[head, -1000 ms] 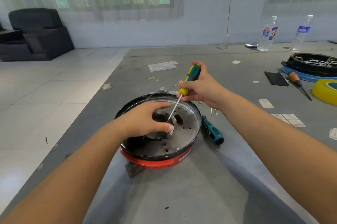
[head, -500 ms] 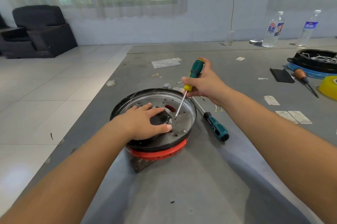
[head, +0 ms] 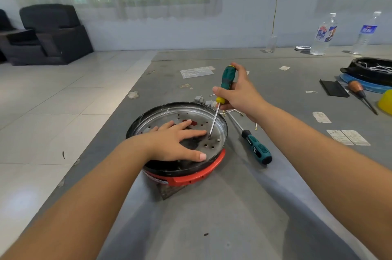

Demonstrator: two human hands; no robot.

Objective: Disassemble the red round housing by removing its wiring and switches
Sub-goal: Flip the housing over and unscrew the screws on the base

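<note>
Nearest you, at the centre of the desk (head: 212,228), sits the red round housing (head: 191,177), its perforated metal plate (head: 210,120) facing up inside a black rim. Your left hand (head: 176,143) lies on that plate with fingers spread and flat, pressing down to steady it rather than gripping anything.

At about 1 o'clock from the housing, your right hand (head: 237,92) is wrapped around the green and yellow screwdriver (head: 220,98), fingers curled on the handle. The shaft slants down, and the tip rests on the plate near its 3 o'clock edge, just beside a small screw head (head: 218,139).

To do this step well, I judge you should seat the tip fully in the screw's recess, bring the shaft closer to upright so it does not cam out, and keep firm downward pressure while you turn. Keep your left fingertips (head: 201,132) apart from the tip; they lie near it, and a slip would run toward them. The housing looks slightly raised on something beneath its near side, so hold it level.

A second screwdriver (head: 254,147) lies on the desk at 3 o'clock, just beside the housing. White print on the red wall and on that tool's handle is too small to read. Further off, at 2 o'clock, paper labels (head: 347,136) lie flat, their text unreadable. At the far edge stand two water bottles (head: 323,35); their blue labels carry print I cannot make out.
</note>
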